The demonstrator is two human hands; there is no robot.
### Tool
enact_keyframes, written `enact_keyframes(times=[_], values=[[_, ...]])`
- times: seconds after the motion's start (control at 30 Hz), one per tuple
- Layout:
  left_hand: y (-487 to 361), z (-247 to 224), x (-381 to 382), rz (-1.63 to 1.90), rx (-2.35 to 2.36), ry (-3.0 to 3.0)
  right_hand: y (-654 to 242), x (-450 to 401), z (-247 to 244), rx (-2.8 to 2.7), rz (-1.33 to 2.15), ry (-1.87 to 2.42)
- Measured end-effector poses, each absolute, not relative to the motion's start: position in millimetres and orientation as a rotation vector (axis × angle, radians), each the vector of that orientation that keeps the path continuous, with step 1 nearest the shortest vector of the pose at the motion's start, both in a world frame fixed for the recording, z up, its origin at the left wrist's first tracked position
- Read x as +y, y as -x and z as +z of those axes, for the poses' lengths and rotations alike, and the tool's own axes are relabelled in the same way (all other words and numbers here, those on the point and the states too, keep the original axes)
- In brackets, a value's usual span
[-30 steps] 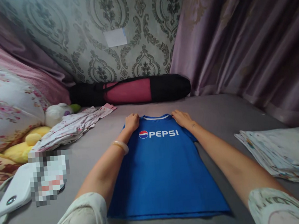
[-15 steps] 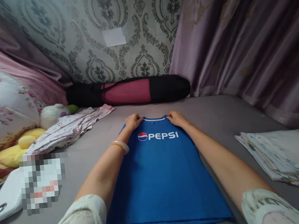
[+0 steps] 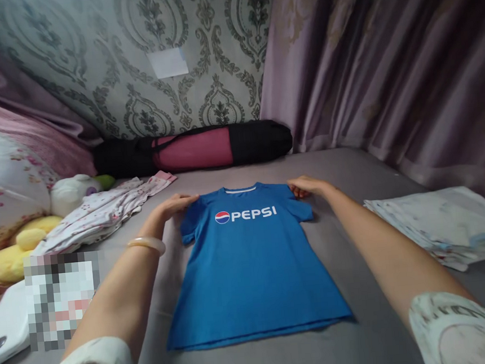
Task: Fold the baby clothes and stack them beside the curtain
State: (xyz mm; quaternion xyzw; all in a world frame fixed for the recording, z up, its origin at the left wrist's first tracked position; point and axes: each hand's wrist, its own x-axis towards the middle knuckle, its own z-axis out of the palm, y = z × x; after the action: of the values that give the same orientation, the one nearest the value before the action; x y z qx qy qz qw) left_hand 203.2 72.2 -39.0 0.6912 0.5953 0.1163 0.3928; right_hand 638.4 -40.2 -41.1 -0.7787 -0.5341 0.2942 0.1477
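A blue T-shirt with a PEPSI print lies spread face up on the grey sheet, its collar away from me and its hem towards me. At the shirt's left shoulder, my left hand pinches the cloth, with a pale bangle on that wrist. The fingers of my right hand are curled on the other shoulder, at the top of the short sleeve. Both sleeves hang out to the sides, and the hem looks slightly uneven.
A black and pink roll bag lies along the wall. On the left are floral clothing, a yellow plush toy and a white device, beside a blurred-out patch. Folded pale cloth lies at right.
Both hands have moved outward from the collar to the shoulders. The short sleeves now show, spread to the sides. The view has shifted a little to the right.
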Motion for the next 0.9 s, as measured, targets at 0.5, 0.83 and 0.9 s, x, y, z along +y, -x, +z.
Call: enact_keyframes(times=[0.5,0.83,0.9], values=[[-219,-46,71,0.584,1.439,-1.907,-616,-37,-58,-1.533,0.629,2.221],[-178,-31,68,0.22,1.603,-1.779,-642,-43,-41,-1.501,0.989,2.236],[-169,-32,64,0.269,1.605,-1.714,-645,-48,-38,-1.448,1.017,2.23]])
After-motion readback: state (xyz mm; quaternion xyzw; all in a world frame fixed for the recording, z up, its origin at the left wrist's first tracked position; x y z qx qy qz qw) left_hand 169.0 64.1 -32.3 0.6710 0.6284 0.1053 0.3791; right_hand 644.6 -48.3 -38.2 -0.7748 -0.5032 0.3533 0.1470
